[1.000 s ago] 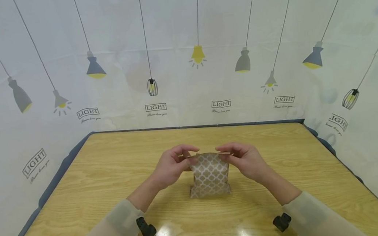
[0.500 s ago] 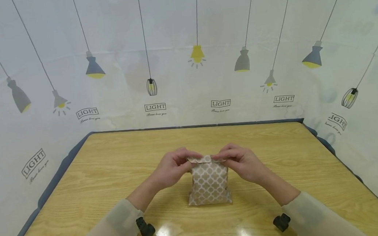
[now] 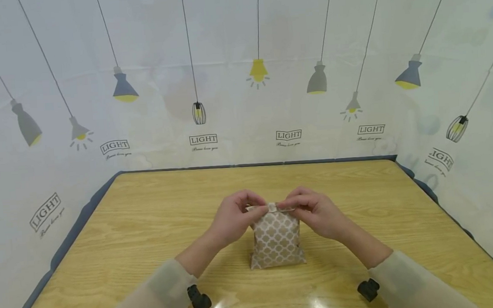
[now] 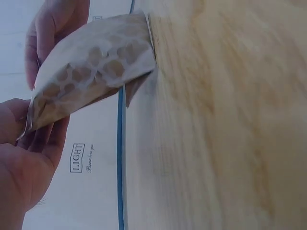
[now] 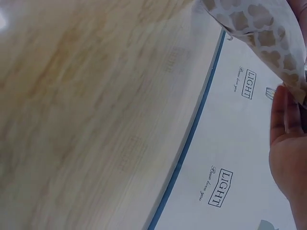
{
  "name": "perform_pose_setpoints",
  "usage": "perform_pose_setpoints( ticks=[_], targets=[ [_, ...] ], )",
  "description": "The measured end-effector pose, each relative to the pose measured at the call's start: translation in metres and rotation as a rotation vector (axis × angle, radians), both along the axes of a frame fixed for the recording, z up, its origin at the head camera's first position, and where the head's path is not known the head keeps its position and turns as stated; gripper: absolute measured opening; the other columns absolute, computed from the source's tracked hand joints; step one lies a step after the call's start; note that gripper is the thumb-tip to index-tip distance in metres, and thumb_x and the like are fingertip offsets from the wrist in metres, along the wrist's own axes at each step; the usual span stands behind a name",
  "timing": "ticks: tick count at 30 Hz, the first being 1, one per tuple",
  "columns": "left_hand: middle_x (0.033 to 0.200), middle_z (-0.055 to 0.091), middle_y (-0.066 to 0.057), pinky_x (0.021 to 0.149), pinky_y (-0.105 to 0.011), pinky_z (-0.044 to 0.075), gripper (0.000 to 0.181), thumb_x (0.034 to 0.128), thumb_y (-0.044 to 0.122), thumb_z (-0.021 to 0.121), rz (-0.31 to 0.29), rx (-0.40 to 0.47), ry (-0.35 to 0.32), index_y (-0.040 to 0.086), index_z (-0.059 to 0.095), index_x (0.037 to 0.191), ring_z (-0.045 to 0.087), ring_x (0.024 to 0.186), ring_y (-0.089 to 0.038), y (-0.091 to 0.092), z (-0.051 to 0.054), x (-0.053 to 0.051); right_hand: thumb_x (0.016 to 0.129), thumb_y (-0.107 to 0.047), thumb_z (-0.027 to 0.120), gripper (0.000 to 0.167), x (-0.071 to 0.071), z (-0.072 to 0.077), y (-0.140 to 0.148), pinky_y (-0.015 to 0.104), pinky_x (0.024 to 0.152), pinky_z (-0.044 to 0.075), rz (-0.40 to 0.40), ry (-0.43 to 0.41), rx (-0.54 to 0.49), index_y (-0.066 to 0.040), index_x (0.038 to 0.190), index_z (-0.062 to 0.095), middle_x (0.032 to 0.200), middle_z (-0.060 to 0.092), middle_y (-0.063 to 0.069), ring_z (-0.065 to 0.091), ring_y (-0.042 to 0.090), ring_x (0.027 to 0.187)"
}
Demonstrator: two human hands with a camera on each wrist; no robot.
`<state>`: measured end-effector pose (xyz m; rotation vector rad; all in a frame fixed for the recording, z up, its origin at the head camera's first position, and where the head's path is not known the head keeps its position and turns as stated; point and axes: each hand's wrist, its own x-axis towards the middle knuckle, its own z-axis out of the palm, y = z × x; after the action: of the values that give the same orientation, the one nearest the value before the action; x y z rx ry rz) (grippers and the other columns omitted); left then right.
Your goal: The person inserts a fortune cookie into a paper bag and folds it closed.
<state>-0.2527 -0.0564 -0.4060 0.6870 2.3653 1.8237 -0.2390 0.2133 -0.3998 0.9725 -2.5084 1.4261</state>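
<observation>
A small brown paper bag [image 3: 277, 240] with a white lattice pattern stands upright on the table, its top edge folded over toward me. My left hand [image 3: 239, 216] pinches the left part of the fold between thumb and fingers. On the other side, my right hand [image 3: 317, 213] pinches the right part of the same fold. A short patterned stretch of the fold shows between the two hands. In the left wrist view the bag [image 4: 103, 62] bulges, with its bottom on the wood. What the bag holds is hidden.
The light wooden table [image 3: 168, 202] has a dark blue edging along its back and sides. Behind it hangs a pale wall covering [image 3: 235, 116] printed with lamps and the word LIGHT. A small black camera [image 3: 199, 300] sits at each wrist.
The bag's top edge has been folded down toward me, and its base has come slightly nearer. My left hand has moved right along the fold, closer to the right hand.
</observation>
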Motion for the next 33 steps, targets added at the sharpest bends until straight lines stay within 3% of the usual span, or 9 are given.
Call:
perform_pose_setpoints(
  ticks=[5, 8, 12, 16, 23, 26, 33],
  targets=[
    [0.112, 0.078, -0.009, 0.063, -0.024, 0.056, 0.010, 0.1022, 0.009, 0.075, 0.019, 0.003, 0.049, 0.008, 0.076, 0.112, 0.071, 0.097, -0.012, 0.005, 0.002, 0.005, 0.113, -0.023, 0.063, 0.029, 0.002, 0.006, -0.005, 0.028, 0.090, 0.060, -0.101, -0.179, -0.024, -0.013, 0.137, 0.075, 0.136, 0.070, 0.013, 0.067, 0.014, 0.111],
    [0.111, 0.078, -0.010, 0.073, -0.022, 0.059, 0.013, 0.1016, 0.005, 0.073, 0.016, 0.021, 0.061, 0.006, 0.075, 0.115, 0.072, 0.103, -0.014, 0.007, 0.002, 0.006, 0.112, -0.032, 0.066, 0.032, 0.001, 0.008, -0.010, 0.028, 0.089, 0.061, -0.120, -0.258, 0.003, -0.015, 0.138, 0.074, 0.136, 0.074, 0.010, 0.071, 0.014, 0.111],
    [0.113, 0.077, -0.010, 0.082, -0.022, 0.059, 0.019, 0.1016, 0.005, 0.073, 0.019, 0.016, 0.070, 0.005, 0.074, 0.121, 0.071, 0.103, -0.014, 0.008, 0.001, 0.008, 0.108, -0.024, 0.072, 0.026, 0.001, 0.008, -0.016, 0.029, 0.083, 0.062, -0.087, -0.294, 0.031, -0.009, 0.129, 0.078, 0.125, 0.078, 0.012, 0.073, 0.018, 0.106],
    [0.112, 0.077, -0.006, 0.077, -0.025, 0.054, 0.023, 0.1030, 0.015, 0.077, 0.034, -0.016, 0.053, 0.013, 0.075, 0.126, 0.067, 0.095, -0.012, 0.010, 0.002, 0.010, 0.107, -0.019, 0.073, 0.022, 0.004, 0.007, -0.019, 0.030, 0.079, 0.062, -0.103, -0.286, 0.010, -0.007, 0.124, 0.079, 0.120, 0.079, 0.012, 0.071, 0.018, 0.100],
    [0.098, 0.075, -0.006, 0.105, -0.042, 0.058, 0.023, 0.1008, 0.010, 0.079, 0.014, 0.007, 0.073, 0.011, 0.076, 0.124, 0.070, 0.103, -0.012, 0.014, -0.002, 0.010, 0.106, -0.025, 0.075, 0.021, 0.005, 0.005, -0.024, 0.030, 0.067, 0.055, -0.134, -0.336, -0.016, -0.009, 0.119, 0.079, 0.113, 0.079, 0.009, 0.062, 0.014, 0.080],
    [0.098, 0.076, -0.010, 0.103, -0.041, 0.060, 0.024, 0.1013, 0.009, 0.079, 0.001, 0.029, 0.073, 0.009, 0.074, 0.125, 0.071, 0.097, -0.011, 0.014, -0.007, 0.011, 0.105, -0.021, 0.076, 0.018, 0.006, 0.004, -0.026, 0.028, 0.063, 0.053, -0.138, -0.328, -0.019, -0.008, 0.116, 0.079, 0.110, 0.079, 0.009, 0.062, 0.013, 0.078],
    [0.107, 0.074, -0.011, 0.071, -0.023, 0.055, 0.031, 0.1023, 0.009, 0.076, -0.023, 0.047, -0.047, 0.010, 0.071, 0.133, 0.071, 0.087, -0.011, 0.012, -0.007, 0.010, 0.103, -0.011, 0.077, 0.009, 0.008, 0.001, -0.028, 0.025, 0.069, 0.058, -0.178, -0.242, 0.002, -0.008, 0.111, 0.080, 0.110, 0.079, 0.011, 0.071, 0.014, 0.088]
  ],
)
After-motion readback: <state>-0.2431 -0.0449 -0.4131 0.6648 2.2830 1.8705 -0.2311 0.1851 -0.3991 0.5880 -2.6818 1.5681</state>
